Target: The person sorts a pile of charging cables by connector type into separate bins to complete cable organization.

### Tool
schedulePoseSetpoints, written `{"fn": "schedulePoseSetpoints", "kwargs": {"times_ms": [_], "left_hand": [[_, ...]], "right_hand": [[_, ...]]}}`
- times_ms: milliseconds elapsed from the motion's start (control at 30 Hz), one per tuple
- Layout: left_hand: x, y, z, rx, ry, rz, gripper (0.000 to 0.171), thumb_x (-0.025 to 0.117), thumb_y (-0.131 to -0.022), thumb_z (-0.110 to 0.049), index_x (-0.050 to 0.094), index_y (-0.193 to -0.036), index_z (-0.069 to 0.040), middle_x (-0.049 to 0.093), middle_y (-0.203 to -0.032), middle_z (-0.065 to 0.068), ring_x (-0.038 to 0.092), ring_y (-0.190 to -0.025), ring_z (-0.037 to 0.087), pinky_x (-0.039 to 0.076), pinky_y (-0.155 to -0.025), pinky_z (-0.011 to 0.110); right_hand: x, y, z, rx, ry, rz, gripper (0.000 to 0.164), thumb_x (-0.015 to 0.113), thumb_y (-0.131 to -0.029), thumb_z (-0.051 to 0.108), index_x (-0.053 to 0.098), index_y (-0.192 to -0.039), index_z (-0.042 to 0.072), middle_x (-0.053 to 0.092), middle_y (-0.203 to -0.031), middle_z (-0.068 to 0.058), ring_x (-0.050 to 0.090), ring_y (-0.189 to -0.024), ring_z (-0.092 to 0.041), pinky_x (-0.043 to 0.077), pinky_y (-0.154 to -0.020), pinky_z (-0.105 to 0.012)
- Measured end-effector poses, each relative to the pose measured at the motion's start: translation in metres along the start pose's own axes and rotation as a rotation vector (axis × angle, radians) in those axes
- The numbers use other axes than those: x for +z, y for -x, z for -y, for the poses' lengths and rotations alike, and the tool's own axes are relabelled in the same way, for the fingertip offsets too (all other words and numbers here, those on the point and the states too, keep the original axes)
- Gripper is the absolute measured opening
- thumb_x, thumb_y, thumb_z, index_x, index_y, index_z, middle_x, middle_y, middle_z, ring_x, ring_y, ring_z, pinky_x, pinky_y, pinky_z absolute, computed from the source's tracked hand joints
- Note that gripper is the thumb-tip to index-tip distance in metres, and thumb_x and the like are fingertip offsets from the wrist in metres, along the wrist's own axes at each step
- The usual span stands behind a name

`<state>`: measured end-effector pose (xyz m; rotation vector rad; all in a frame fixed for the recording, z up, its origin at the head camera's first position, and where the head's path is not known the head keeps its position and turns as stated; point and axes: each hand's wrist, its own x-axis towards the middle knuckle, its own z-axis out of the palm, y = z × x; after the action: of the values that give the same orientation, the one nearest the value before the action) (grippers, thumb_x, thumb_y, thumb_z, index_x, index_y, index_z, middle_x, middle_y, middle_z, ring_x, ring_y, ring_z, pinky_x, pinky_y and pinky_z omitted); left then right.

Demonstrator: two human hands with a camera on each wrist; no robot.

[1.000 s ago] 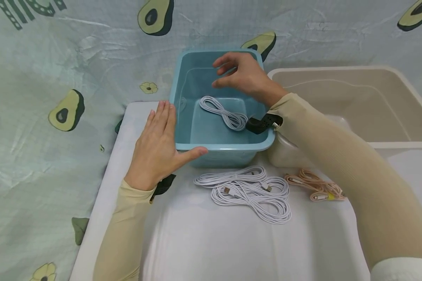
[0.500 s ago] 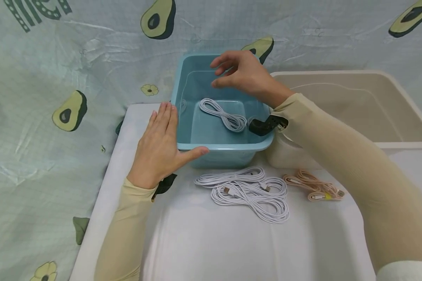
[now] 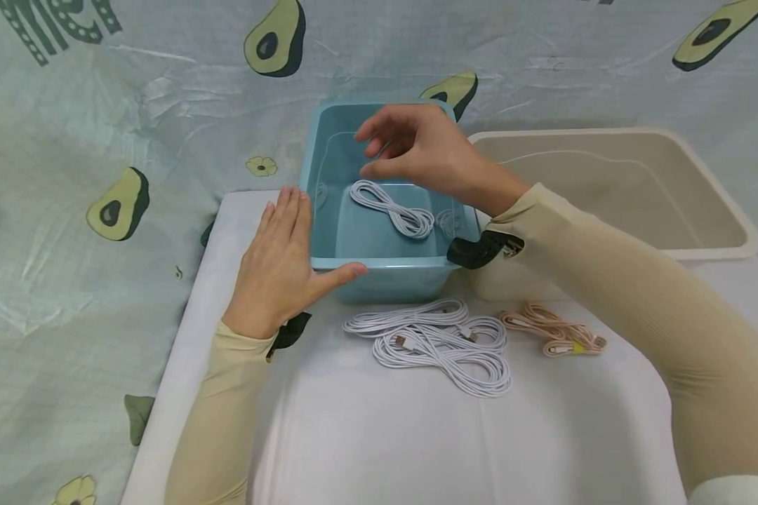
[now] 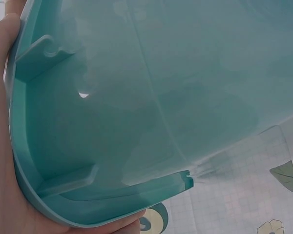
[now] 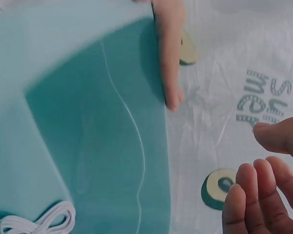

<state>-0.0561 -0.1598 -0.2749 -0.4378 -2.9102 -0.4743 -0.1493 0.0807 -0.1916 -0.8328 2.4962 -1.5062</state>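
Note:
A blue plastic bin stands on the table with one bundled white cable on its floor. My left hand rests along the bin's near left corner, fingers straight and thumb stretched over the front rim; the left wrist view shows the rim's underside against this hand. Over the back part of the bin hovers my right hand, its fingers loosely bent and nothing between them. In the right wrist view its thumb and fingertips are apart, while the cable's loop shows at lower left.
Right beside the blue bin is a larger beige bin, partly behind the right forearm. In front lie several coiled white cables and a bundle of pinkish cable. A printed sheet rises behind the table.
My right hand has shifted slightly left and closer over the cable in the blue bin. The left hand keeps its place on the rim. The head view has turned a little.

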Motion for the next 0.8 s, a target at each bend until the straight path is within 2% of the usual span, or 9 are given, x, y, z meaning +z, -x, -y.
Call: {"fn": "schedulePoseSetpoints", "kwargs": {"times_ms": [433, 800], "left_hand": [[0.001, 0.001, 0.000, -0.006, 0.006, -0.005, 0.122, 0.067, -0.085, -0.075, 0.018, -0.163, 0.005, 0.016, -0.173, 0.023, 0.015, -0.164, 0.037, 0.010, -0.136, 0.050], [0.002, 0.001, -0.001, 0.005, 0.010, -0.018, 0.121, 0.070, -0.085, -0.073, 0.018, -0.163, 0.005, 0.017, -0.173, 0.023, 0.015, -0.164, 0.037, 0.010, -0.136, 0.049]], "right_hand": [[0.004, 0.031, 0.007, -0.031, -0.069, 0.054, 0.033, 0.084, -0.085, 0.008, 0.073, -0.117, 0.010, 0.070, -0.097, -0.003, 0.068, -0.087, -0.022, 0.061, -0.079, -0.025], [0.008, 0.061, 0.009, -0.084, -0.111, 0.112, 0.031, 0.082, -0.085, 0.005, 0.074, -0.114, 0.008, 0.071, -0.096, -0.009, 0.068, -0.085, -0.022, 0.060, -0.075, -0.026]]}}
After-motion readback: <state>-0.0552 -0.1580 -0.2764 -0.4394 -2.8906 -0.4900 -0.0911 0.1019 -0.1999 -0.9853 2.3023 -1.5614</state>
